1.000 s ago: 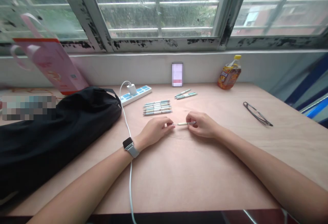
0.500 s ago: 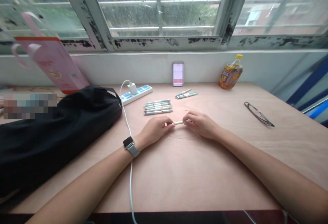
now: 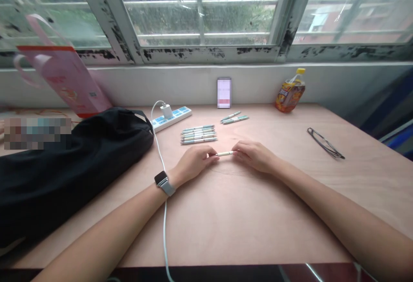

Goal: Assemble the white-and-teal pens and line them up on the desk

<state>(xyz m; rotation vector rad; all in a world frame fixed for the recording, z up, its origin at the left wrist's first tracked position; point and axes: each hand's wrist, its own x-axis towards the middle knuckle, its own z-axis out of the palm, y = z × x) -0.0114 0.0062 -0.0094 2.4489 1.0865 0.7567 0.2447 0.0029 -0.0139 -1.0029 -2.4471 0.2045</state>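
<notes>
A short pale pen [image 3: 225,153] lies level between my hands, just above the plywood tabletop [image 3: 245,226]. My left hand [image 3: 193,163] pinches its left end between fingertips and thumb. My right hand [image 3: 254,156] grips the other end, whose tip is hidden inside the fingers. A neat row of several pale blue-and-white pens [image 3: 198,134] lies just beyond my hands, and a pair of similar pens [image 3: 234,118] lies farther back. A smartwatch [image 3: 164,183] sits on my left wrist.
A black bag [image 3: 64,166] lies at the left, with a power strip and charger [image 3: 171,119] behind it. A white cable [image 3: 164,226] runs forward over the table edge. A phone [image 3: 224,93], a juice pouch bottle [image 3: 290,90] and glasses [image 3: 325,143] also stand or lie on the table.
My right hand has slid left along the pen, so less of the pen shows between my hands. The pen has stayed level, and the left hand has barely moved.
</notes>
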